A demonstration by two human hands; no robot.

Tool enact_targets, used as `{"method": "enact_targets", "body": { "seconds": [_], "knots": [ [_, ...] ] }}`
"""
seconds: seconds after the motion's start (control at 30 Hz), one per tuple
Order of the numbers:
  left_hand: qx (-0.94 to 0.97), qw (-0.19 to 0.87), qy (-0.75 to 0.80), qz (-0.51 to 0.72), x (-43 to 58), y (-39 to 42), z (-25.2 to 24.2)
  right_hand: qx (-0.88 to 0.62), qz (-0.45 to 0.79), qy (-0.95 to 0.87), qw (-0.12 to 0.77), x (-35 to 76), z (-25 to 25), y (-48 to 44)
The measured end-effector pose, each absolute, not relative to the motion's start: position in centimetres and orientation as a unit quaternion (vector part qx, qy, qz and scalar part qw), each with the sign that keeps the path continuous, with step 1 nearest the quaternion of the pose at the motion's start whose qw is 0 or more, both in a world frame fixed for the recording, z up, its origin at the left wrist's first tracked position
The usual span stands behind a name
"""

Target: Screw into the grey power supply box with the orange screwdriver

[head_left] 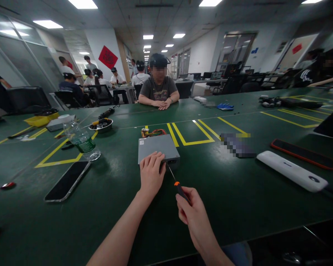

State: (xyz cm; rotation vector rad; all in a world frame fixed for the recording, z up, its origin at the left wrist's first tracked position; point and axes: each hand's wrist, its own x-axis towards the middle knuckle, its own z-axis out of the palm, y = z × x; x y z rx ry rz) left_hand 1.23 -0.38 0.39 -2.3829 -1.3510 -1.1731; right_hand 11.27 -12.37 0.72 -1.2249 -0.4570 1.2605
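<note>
A grey metal computer power supply (pixel 155 142) lies on the green table. Coloured cables (pixel 155 132) come out at its far side. My left hand (pixel 152 166) grips its near part, fingers over the top and thumb at the front face. In my right hand (pixel 191 207) is a screwdriver (pixel 180 189) with a black and orange handle, closed in the fingers. Its thin shaft slants up and left, and the tip meets the front face near the socket. The exact spot under the tip is too small to make out.
A phone (pixel 68 181) and a plastic bottle (pixel 86 142) stand to the left, near a metal bowl (pixel 101 127) with tools. On the right lie a white power bank-like device (pixel 291 170) and a red-edged phone (pixel 302 153). Across the table sits a person (pixel 158 88).
</note>
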Motion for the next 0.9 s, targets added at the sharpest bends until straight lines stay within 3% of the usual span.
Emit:
{"method": "enact_targets", "body": {
  "seconds": [0.23, 0.63, 0.9],
  "knots": [
    [-0.799, 0.08, -0.446, -0.396, 1.3, -0.3, 0.2, -0.449, 0.659, -0.075, 0.599, 10.6, 0.4, -11.8],
    [-0.798, 0.08, -0.446, -0.398, 1.2, -0.2, 0.2, -0.43, 0.665, -0.058, 0.607, 11.2, 0.8, -12.1],
    [-0.797, 0.078, -0.445, -0.4, 1.3, -0.2, 0.2, -0.256, 0.771, 0.057, 0.581, 11.9, 1.8, -11.4]
  ]
}}
